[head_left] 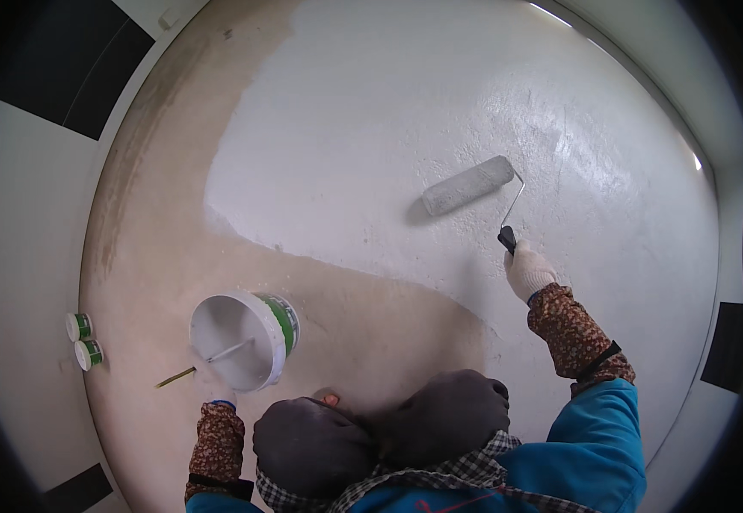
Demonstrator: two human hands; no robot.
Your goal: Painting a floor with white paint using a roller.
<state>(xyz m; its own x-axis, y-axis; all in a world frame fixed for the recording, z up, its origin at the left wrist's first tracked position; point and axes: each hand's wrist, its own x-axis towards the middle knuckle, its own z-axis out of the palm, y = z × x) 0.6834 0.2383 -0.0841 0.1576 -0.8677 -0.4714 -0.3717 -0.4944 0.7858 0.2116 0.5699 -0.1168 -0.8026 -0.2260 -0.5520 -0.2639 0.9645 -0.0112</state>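
In my right hand [530,270], gloved in white, is the black handle of a paint roller [469,185]. Its grey-white sleeve rests against a wet, pale-coated floor [346,154]. At the lower left, my left hand [211,379], also in a pale glove, grips the near rim of a white bucket [282,329] with a green band. The bucket's mouth faces up and to the left, its inside coated pale. A thin stick [174,378] lies across the rim beside my left hand, one end inside the bucket. The left fingers blend into the rim.
Uncoated beige floor [363,299] lies around the bucket and along the left side. Two small white-and-green tubs [85,340] stand by the left wall [29,256]. My dark-covered knees [316,445] are at the bottom, close to the bucket. Another wall [688,77] bounds the right.
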